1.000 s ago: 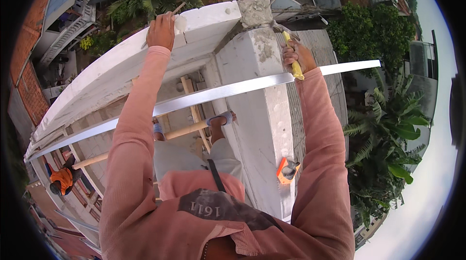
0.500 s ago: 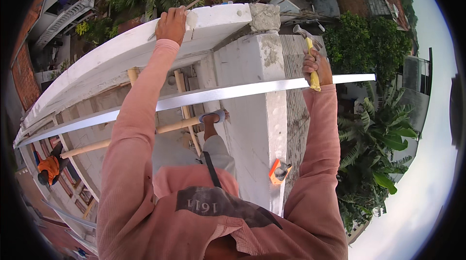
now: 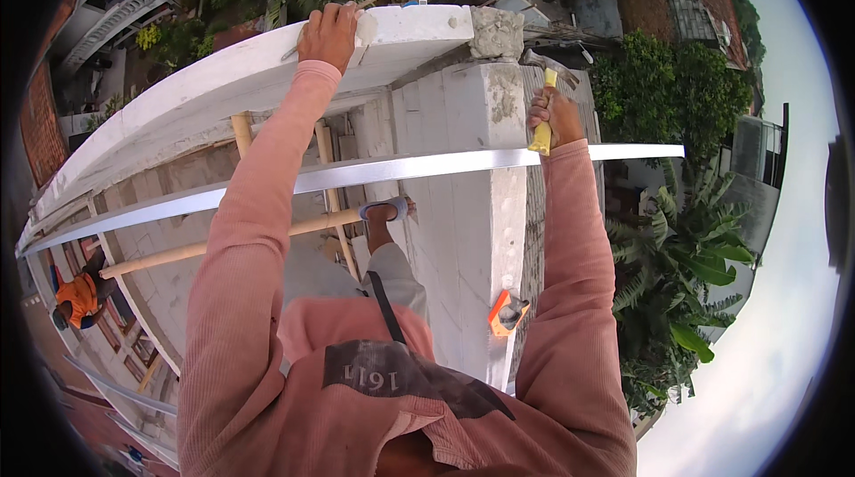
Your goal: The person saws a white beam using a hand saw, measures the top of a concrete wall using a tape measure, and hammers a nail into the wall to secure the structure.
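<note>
My left hand [image 3: 328, 37] rests on the top edge of the white block wall [image 3: 410, 24], its fingers bent around a thin rod-like tool [image 3: 370, 0]. The tool's brownish end sticks out past the fingers and a greyish end shows at the other side; most of it is hidden. A claw hammer [image 3: 544, 121] with a yellow handle is gripped in my right hand [image 3: 559, 116], head pointing away from me, above the grey roofing beside the wall corner. Beneath both forearms runs a long silver metal bar [image 3: 419, 167], crossing the wall top at right.
An orange-and-dark tool [image 3: 508, 313] lies on the right wall's top. Wooden poles [image 3: 232, 241] cross the space below, where my sandalled foot [image 3: 385, 210] stands. A person in orange [image 3: 78, 298] is far below left. Trees [image 3: 677, 76] and roofs lie beyond the walls.
My right hand has moved left with the hammer, whose head now sits lower over the roofing. The left hand has shifted slightly right and away along the wall top.
</note>
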`<state>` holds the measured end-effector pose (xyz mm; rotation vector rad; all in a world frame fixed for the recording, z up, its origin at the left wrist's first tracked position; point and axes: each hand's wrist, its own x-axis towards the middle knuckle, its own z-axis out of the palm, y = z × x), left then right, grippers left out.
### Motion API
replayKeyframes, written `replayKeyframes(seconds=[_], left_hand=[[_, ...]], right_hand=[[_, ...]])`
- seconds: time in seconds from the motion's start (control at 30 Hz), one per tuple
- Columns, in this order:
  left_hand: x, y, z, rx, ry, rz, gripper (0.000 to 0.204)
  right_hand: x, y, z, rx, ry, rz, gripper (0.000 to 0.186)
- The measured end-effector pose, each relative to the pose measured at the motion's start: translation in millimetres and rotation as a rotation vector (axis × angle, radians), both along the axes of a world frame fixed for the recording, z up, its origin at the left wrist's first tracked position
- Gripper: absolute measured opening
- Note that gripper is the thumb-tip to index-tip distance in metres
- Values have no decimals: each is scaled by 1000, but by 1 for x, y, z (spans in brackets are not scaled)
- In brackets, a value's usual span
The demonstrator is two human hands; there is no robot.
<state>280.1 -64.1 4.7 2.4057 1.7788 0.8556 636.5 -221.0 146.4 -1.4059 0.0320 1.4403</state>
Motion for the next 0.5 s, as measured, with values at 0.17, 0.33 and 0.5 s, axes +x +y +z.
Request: replayKeyframes(seconds=[0.17, 0.33, 0.5], left_hand=[[-22, 0, 2, 3, 21, -2, 25], [5, -4, 7, -30, 48, 17, 27], [-15, 3, 7, -53, 52, -6, 28]], right_hand=[[20, -13, 20, 52, 114, 73, 22], [16, -3, -15, 72, -131, -32, 20], [-25, -10, 36, -44, 179, 227, 29]])
